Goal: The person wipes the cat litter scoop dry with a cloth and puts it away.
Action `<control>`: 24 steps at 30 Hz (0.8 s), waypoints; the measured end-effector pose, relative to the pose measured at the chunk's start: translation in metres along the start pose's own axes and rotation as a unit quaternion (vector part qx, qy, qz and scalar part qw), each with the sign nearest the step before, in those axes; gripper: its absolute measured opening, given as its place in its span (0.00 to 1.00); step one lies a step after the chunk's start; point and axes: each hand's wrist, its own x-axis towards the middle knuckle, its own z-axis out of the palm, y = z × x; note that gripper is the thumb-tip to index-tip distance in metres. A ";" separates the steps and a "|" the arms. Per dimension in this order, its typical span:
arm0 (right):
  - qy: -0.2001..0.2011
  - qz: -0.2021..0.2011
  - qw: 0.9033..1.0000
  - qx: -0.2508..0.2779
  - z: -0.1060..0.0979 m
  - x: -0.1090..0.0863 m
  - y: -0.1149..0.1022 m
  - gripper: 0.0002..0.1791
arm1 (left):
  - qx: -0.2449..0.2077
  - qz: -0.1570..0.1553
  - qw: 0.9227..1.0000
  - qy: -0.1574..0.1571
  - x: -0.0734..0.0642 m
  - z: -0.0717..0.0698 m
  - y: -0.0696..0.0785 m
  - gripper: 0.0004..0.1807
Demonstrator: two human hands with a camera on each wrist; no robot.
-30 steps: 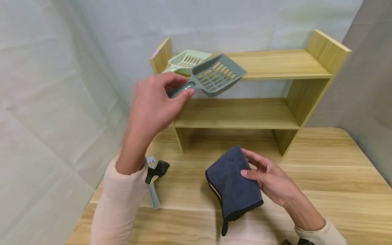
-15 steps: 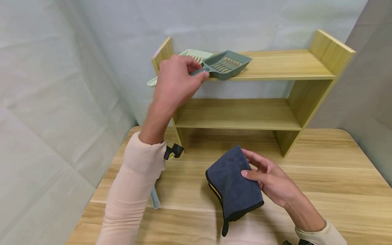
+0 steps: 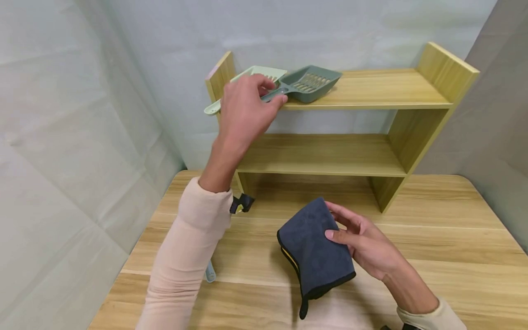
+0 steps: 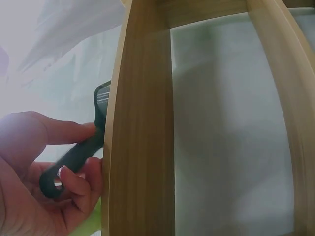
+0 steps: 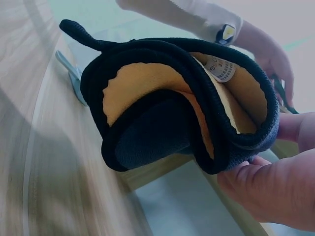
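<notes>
My left hand (image 3: 249,107) pinches the handle of a dark green slotted litter scoop (image 3: 311,85), whose basket sits at the top shelf's front edge. Beside it on that shelf lies a pale green litter scoop (image 3: 213,108), partly hidden behind the hand, its handle sticking out past the left side. The left wrist view shows thumb and fingers round the dark handle (image 4: 74,162). Over the table, my right hand (image 3: 369,243) grips a folded dark blue cloth (image 3: 315,252) by its right edge. In the right wrist view the cloth's folds show a yellow inner side and a white label (image 5: 220,69).
A wooden two-tier shelf unit (image 3: 321,153) stands at the back of the wooden table (image 3: 445,256). On the table at left, a light blue handle (image 3: 210,272) pokes out from under my left sleeve (image 3: 185,256). Pale fabric walls (image 3: 82,137) enclose the table.
My left hand has moved right and away from me, lowering the dark green scoop from the air onto the top shelf beside the pale one. The right hand and cloth stay put.
</notes>
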 end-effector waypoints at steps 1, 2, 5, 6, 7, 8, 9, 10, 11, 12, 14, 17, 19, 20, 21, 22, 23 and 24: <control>0.001 0.000 1.000 0.001 0.000 0.000 0.000 0.43 | 0.002 0.000 1.000 0.002 -0.002 0.000 -0.001 0.19; 0.002 0.000 1.000 0.002 0.000 0.000 0.000 0.43 | 0.006 0.000 1.000 0.004 -0.004 -0.001 -0.002 0.20; 0.008 0.000 1.000 0.002 0.000 -0.001 -0.001 0.42 | 0.016 -0.009 1.000 0.007 -0.011 -0.005 -0.004 0.23; 0.009 0.000 1.000 0.002 0.000 -0.001 -0.002 0.42 | 0.019 -0.014 1.000 0.006 -0.014 -0.006 -0.004 0.25; 0.011 0.000 1.000 0.000 0.000 -0.001 -0.002 0.42 | 0.023 -0.018 1.000 0.006 -0.017 -0.008 -0.004 0.26; 0.013 0.001 1.000 -0.002 0.000 -0.001 -0.002 0.42 | 0.028 -0.019 0.999 0.006 -0.020 -0.010 -0.005 0.27; 0.015 0.001 1.000 -0.004 0.000 -0.001 -0.003 0.42 | 0.031 -0.018 0.999 0.007 -0.023 -0.011 -0.006 0.28; 0.016 0.002 1.000 -0.006 0.000 -0.001 -0.003 0.42 | 0.032 -0.017 0.999 0.009 -0.027 -0.013 -0.006 0.28; 0.017 0.002 1.000 -0.007 0.000 -0.001 -0.003 0.42 | 0.034 -0.016 0.999 0.011 -0.031 -0.014 -0.007 0.29; 0.017 0.002 1.000 -0.008 0.000 -0.001 -0.003 0.42 | 0.032 -0.013 0.999 0.015 -0.035 -0.016 -0.008 0.29; 0.020 0.003 1.000 -0.009 0.000 -0.001 -0.003 0.41 | 0.026 -0.006 0.999 0.026 -0.044 -0.019 -0.011 0.29; 0.022 0.004 1.000 -0.002 -0.001 -0.001 -0.003 0.40 | 0.013 0.008 0.999 0.052 -0.062 -0.024 -0.017 0.31; 0.024 0.004 1.000 0.007 -0.001 -0.002 -0.002 0.38 | 0.008 0.027 0.997 0.078 -0.076 -0.028 -0.022 0.32; 0.025 0.004 1.000 0.012 -0.001 -0.002 -0.002 0.37 | 0.005 0.037 0.995 0.092 -0.083 -0.029 -0.024 0.32; 0.026 0.002 1.000 0.017 -0.002 -0.002 -0.002 0.36 | 0.000 0.048 0.993 0.106 -0.091 -0.031 -0.027 0.31; 0.026 0.000 0.999 0.021 -0.002 -0.002 -0.001 0.35 | -0.005 0.056 0.991 0.119 -0.099 -0.032 -0.031 0.31; 0.027 -0.003 0.999 0.026 -0.002 -0.002 -0.001 0.34 | -0.007 0.061 0.990 0.128 -0.106 -0.034 -0.034 0.30; 0.027 -0.006 0.999 0.029 -0.003 -0.002 0.000 0.33 | -0.011 0.063 0.989 0.135 -0.114 -0.035 -0.038 0.29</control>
